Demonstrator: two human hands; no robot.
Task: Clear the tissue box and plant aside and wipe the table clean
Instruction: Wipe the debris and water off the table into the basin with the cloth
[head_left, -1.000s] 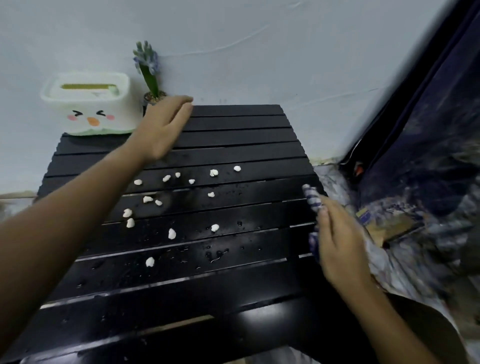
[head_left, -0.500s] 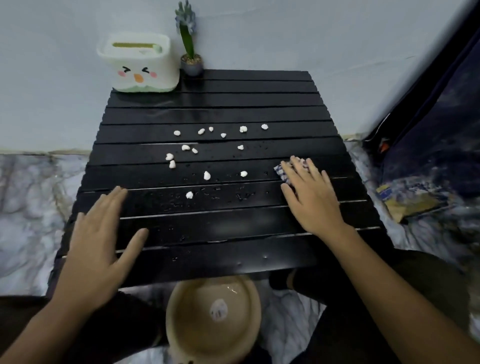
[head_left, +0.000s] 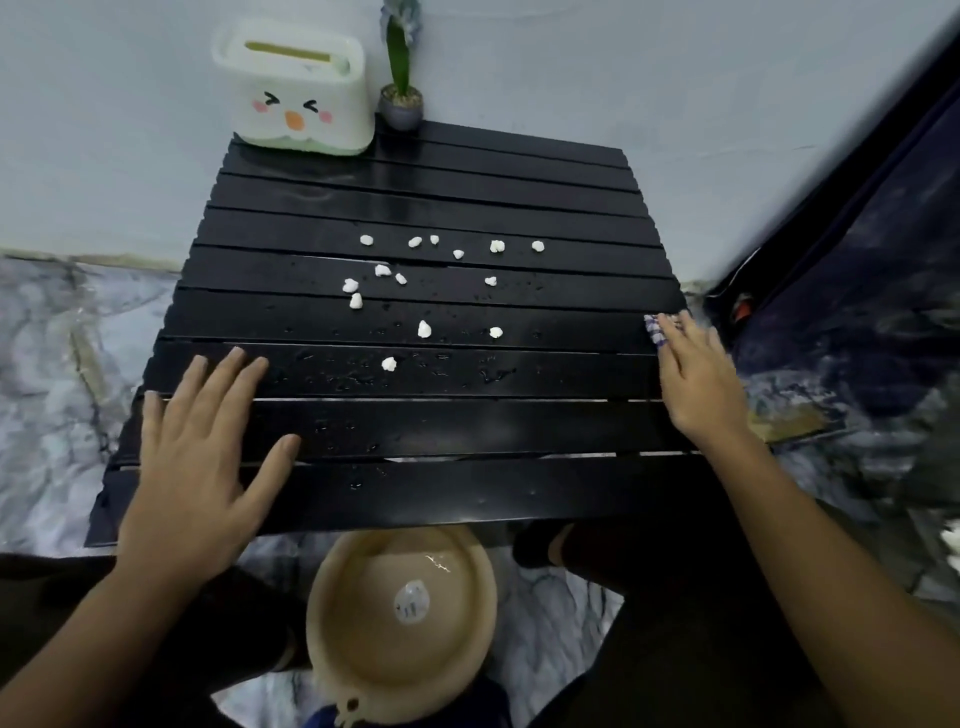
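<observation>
The tissue box (head_left: 296, 88) stood in the upper left of the frame, at the back edge of the black slatted table (head_left: 426, 208), with the plant (head_left: 401, 78) in its small grey pot just beside it on the right. Both looked light; the box was probably a stiff plastic shell best taken by its two sides, and the plant by the pot, not the leaves, since it seemed top-heavy and easy to tip.

The left hand (head_left: 202, 457) lay open and flat on the lower left slats, holding nothing. The right hand (head_left: 693, 384), at the right edge, pressed flat on a cloth (head_left: 655, 332), checked blue and white as far as the small visible corner showed; it was soft and limp, so it would need palm pressure to drag.

White crumbs (head_left: 425, 328) and water droplets (head_left: 436, 371) were scattered mid-frame. A tan basin (head_left: 467, 639) sat below the table's near edge.

No writing was legible: the box bore only a drawn face, and the sticker in the basin was too blurred to read.
</observation>
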